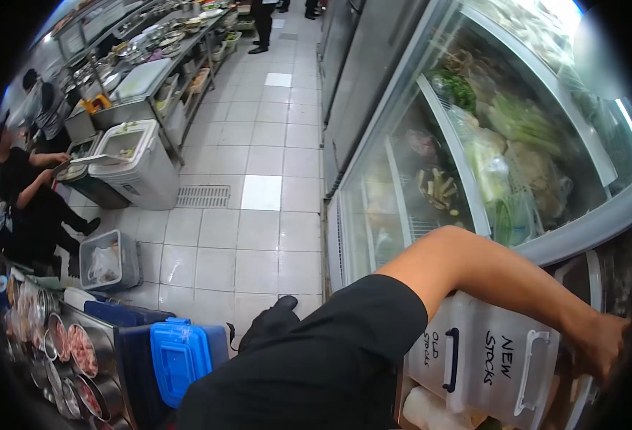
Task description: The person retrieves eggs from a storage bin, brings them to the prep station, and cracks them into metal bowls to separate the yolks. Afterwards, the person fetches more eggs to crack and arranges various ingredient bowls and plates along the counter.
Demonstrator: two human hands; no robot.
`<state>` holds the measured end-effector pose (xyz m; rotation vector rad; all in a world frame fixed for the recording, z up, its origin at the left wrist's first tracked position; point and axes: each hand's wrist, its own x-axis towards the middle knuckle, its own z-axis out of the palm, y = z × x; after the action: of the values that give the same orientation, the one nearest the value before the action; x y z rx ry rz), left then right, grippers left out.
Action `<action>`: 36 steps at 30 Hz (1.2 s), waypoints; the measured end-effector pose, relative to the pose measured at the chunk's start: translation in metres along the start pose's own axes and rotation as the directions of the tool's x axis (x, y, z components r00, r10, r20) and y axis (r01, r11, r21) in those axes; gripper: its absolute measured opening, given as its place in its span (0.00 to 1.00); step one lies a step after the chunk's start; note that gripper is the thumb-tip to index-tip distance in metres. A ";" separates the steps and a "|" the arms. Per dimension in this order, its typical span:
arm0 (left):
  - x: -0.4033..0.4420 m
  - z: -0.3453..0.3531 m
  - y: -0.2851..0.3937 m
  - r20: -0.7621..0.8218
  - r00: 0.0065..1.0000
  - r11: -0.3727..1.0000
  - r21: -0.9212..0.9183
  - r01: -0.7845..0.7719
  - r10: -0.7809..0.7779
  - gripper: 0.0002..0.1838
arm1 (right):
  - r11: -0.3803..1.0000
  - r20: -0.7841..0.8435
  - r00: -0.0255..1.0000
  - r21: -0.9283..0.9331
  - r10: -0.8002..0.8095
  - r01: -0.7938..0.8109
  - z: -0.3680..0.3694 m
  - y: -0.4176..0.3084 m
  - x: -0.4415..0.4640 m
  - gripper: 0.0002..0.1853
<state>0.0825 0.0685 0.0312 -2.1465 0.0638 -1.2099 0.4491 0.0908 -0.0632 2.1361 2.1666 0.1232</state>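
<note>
Placement of the left hand [606,347] is shown at the far right, just beyond the container marked NEW STOCKS [499,362], whose white handle [533,374] is near the wrist. Whether the fingers are clenched, spread or grasping something cannot be told. The container marked OLD STOCKS [425,358] is placed directly beside it, low in front of the glass-fronted cabinet [477,211], in which leafy greens [524,122] are stored. The bare forearm [506,283] is bent closely past the lower frame [581,233]; knocks or scrapes could be caused if the elbow were lifted or the arm drawn back sharply. Either container could be dragged or tilted if a handle were snagged by the wrist, and the pale bundle [434,410] beneath could be crushed or displaced by a shifted container. The fingertips are lost in shadow at the curved edge of the view, so any contact there is unconfirmed. The right hand is not seen. The boundary between the two containers is hard to make out, and the upper right corner is obscured by a round blur [602,57].
</note>
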 end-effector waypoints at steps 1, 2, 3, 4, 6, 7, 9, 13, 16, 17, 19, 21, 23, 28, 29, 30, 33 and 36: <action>-0.001 0.002 0.003 -0.022 1.000 1.000 0.016 -0.016 0.016 0.29 | 1.000 -0.015 1.000 0.004 0.025 -0.025 0.007 0.004 -0.010 0.24; 0.000 0.006 0.006 -0.004 1.000 1.000 0.020 -0.016 0.016 0.29 | 0.999 -0.030 0.998 0.016 0.047 -0.046 0.013 0.009 -0.018 0.24; 0.001 0.007 0.007 -0.034 0.999 0.997 0.080 0.017 -0.014 0.30 | 0.998 -0.048 0.997 0.027 0.062 -0.061 0.019 0.014 -0.024 0.24; 0.000 0.008 0.008 -0.068 0.997 0.989 0.139 0.050 -0.041 0.31 | 0.996 -0.067 0.994 0.037 0.081 -0.078 0.026 0.018 -0.031 0.24; 0.001 0.019 0.012 -0.026 0.995 0.994 0.049 0.095 -0.093 0.34 | 0.992 -0.095 0.989 0.066 0.114 -0.108 0.036 0.020 -0.050 0.24; -0.002 0.025 0.011 -0.040 0.996 0.996 0.027 0.082 -0.081 0.34 | 0.989 -0.113 0.984 0.077 0.137 -0.129 0.037 0.021 -0.060 0.23; -0.007 0.015 0.009 -0.072 0.997 0.996 0.084 0.039 -0.033 0.36 | 0.982 -0.157 0.973 0.112 0.169 -0.153 0.043 0.017 -0.080 0.23; -0.006 0.015 0.011 -0.172 0.984 0.999 0.030 0.043 -0.038 0.37 | 0.952 -0.298 0.916 0.229 0.268 -0.204 0.043 -0.004 -0.133 0.23; -0.015 -0.003 0.019 0.086 0.991 0.992 -0.074 0.106 -0.099 0.36 | 0.918 -0.483 0.804 0.353 0.346 -0.183 0.026 -0.045 -0.184 0.23; -0.006 0.022 0.011 -0.051 0.999 0.999 0.050 0.002 0.000 0.32 | 0.904 -0.548 0.751 0.399 0.369 -0.153 0.021 -0.066 -0.199 0.23; 0.003 0.051 0.008 -0.040 0.999 1.000 -0.022 0.019 -0.020 0.31 | 0.867 -0.628 0.655 0.491 0.421 -0.086 0.019 -0.114 -0.234 0.23; -0.013 0.006 0.022 0.155 0.985 0.996 -0.045 0.081 -0.073 0.29 | 0.800 -0.645 0.594 0.600 0.481 0.003 0.032 -0.173 -0.258 0.23; -0.033 -0.005 0.036 0.127 0.989 0.996 -0.032 0.085 -0.080 0.25 | 0.676 -0.576 0.614 0.731 0.539 0.093 0.060 -0.236 -0.269 0.23; -0.127 -0.118 0.060 0.175 0.977 0.925 -0.336 0.179 -0.125 0.22 | -0.012 -0.122 0.939 0.991 0.321 0.133 0.163 -0.410 -0.231 0.23; -0.155 -0.158 0.060 0.179 0.969 0.867 -0.438 0.236 -0.173 0.19 | 0.164 -0.270 0.879 0.961 0.394 0.222 0.158 -0.497 -0.205 0.21; -0.187 -0.198 0.060 0.187 0.958 0.794 -0.537 0.285 -0.218 0.16 | -0.025 -0.129 0.963 0.990 0.239 0.139 0.157 -0.551 -0.189 0.19; -0.281 -0.314 0.028 0.277 0.940 0.724 -0.605 0.332 -0.199 0.12 | 0.216 -0.228 0.963 0.942 -0.145 0.256 0.215 -0.654 -0.147 0.15; -0.368 -0.405 -0.027 0.411 0.818 0.593 -0.564 0.574 -0.401 0.17 | -0.108 0.207 0.878 0.955 -0.430 -0.278 0.171 -0.768 -0.124 0.12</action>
<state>-0.4489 0.0058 -0.0850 -3.1024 -0.2735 -1.3422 -0.2894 -0.0464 -0.3271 1.7540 2.0154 -2.6848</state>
